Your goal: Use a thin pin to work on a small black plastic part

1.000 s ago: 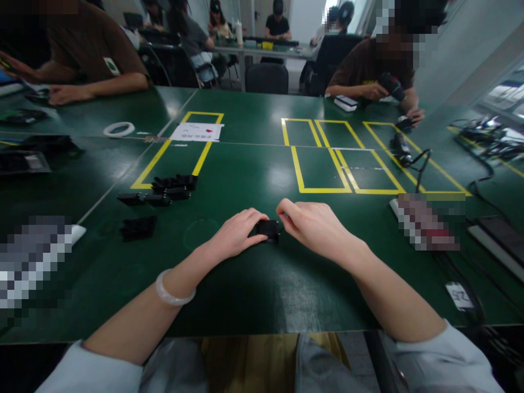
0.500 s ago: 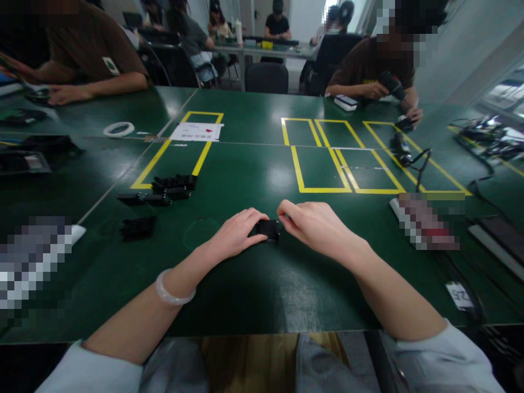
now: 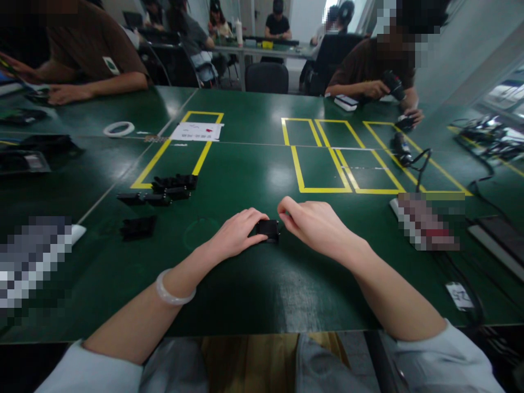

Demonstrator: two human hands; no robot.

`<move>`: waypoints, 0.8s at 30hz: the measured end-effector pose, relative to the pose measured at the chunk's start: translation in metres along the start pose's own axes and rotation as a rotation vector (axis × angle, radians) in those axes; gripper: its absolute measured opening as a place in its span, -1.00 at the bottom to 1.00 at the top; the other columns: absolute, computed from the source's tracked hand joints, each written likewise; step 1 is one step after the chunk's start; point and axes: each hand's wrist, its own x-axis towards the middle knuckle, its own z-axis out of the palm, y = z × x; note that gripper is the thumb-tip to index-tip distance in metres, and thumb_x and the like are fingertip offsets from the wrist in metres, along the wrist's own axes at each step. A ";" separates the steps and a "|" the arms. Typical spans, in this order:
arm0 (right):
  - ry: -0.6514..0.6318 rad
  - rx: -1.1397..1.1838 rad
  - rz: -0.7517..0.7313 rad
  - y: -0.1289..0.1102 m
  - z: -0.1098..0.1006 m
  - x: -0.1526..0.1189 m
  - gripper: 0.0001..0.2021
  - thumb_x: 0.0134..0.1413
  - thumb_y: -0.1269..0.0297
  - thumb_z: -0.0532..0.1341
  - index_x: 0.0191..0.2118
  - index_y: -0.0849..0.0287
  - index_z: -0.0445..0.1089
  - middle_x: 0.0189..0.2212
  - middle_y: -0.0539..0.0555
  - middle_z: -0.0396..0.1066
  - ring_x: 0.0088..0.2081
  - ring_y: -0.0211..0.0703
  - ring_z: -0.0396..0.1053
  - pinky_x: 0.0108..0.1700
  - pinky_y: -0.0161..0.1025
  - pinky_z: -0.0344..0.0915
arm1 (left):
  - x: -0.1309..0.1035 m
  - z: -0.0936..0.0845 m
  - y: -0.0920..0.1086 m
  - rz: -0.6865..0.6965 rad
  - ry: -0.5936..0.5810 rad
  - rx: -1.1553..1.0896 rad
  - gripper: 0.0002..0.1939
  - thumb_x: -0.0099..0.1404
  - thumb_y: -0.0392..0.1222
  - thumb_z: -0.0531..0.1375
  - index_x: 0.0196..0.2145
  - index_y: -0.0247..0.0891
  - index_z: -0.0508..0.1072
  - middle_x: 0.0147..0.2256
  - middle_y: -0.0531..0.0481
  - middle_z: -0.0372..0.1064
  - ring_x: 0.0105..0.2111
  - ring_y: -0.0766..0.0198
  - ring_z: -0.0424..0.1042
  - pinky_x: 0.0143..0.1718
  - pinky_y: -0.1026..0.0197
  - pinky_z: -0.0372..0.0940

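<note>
My left hand grips a small black rectangular part from its left side, thumb in front and fingers behind, on the green tabletop. Just right of that part, my right hand is closed, thumb and forefinger pinched together at its right end. Whatever lies in this pinch is too small or hidden to name. To the left lie more black parts in a loose group, and one more black part sits nearer to me.
Yellow tape outlines mark the table. A white tape roll and a paper sign lie far left. At right are a blurred-out device and cables. Across the table, a person holds a power tool.
My hands and the black part stay almost in place. Across the table at right, the person's hand with the power tool has shifted very slightly.
</note>
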 end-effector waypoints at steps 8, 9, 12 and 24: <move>-0.005 0.053 0.000 0.000 -0.001 -0.002 -0.77 0.32 0.21 -0.10 -0.14 0.17 0.23 -0.42 0.03 0.47 -0.41 -0.20 0.42 -0.44 -0.29 -0.05 | 0.000 0.000 0.000 0.002 0.005 0.006 -0.68 0.33 -0.05 0.15 -0.01 -0.20 0.29 -0.08 -0.09 0.32 -0.07 0.09 0.34 -0.06 0.06 0.29; -0.010 0.038 0.008 0.000 -0.001 -0.001 -0.74 0.33 0.16 -0.11 -0.16 0.16 0.24 -0.43 0.03 0.47 -0.42 -0.19 0.42 -0.44 -0.29 -0.06 | 0.000 0.000 -0.001 -0.001 0.002 0.009 -0.68 0.33 -0.05 0.15 -0.01 -0.20 0.29 -0.08 -0.09 0.32 -0.08 0.09 0.34 -0.06 0.06 0.29; -0.025 -0.001 0.027 -0.001 -0.002 0.000 -0.69 0.34 0.10 -0.13 -0.18 0.16 0.26 -0.46 0.04 0.47 -0.45 -0.18 0.41 -0.46 -0.28 -0.10 | 0.000 0.001 -0.002 0.003 0.000 0.005 -0.66 0.33 -0.04 0.15 0.01 -0.19 0.30 -0.08 -0.10 0.32 -0.07 0.09 0.34 -0.05 0.06 0.29; -0.028 0.079 -0.008 -0.001 -0.004 -0.004 -0.76 0.32 0.17 -0.08 -0.17 0.16 0.23 -0.43 0.03 0.47 -0.44 -0.24 0.38 -0.45 -0.31 -0.10 | -0.001 0.002 -0.002 0.006 0.014 -0.004 -0.68 0.33 -0.03 0.14 -0.02 -0.19 0.30 -0.08 -0.10 0.32 -0.07 0.09 0.34 -0.05 0.06 0.29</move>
